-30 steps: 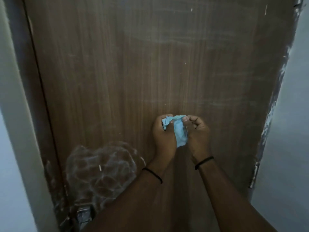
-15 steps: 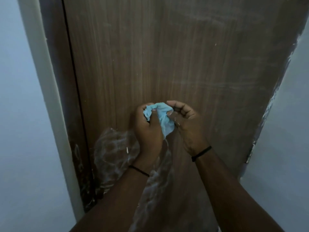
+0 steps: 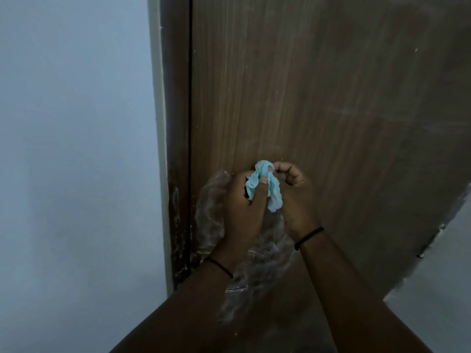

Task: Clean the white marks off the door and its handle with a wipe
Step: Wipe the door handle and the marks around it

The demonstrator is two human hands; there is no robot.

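A brown wood-grain door (image 3: 318,98) fills the middle of the head view. Both hands are raised in front of it with a crumpled light-blue wipe (image 3: 265,187) between them. My left hand (image 3: 242,207) grips the wipe, its thumb pressed across the cloth. My right hand (image 3: 295,197) pinches the wipe's upper edge with curled fingers. White smeared marks (image 3: 211,215) spread over the door behind and below my hands, near its left edge. A bit of metal (image 3: 235,289) shows below my left wrist; the handle is otherwise hidden by my arms.
A dark door frame (image 3: 175,123) with white smudges low down runs along the door's left edge, with a pale wall (image 3: 76,149) beyond it. Another pale wall (image 3: 438,276) lies at the lower right, past the door's paint-flecked right edge.
The view has swung left, so the frame and left wall take up more of it. My hands stay together on the wipe, reworking it; the right fingers now pinch its top.
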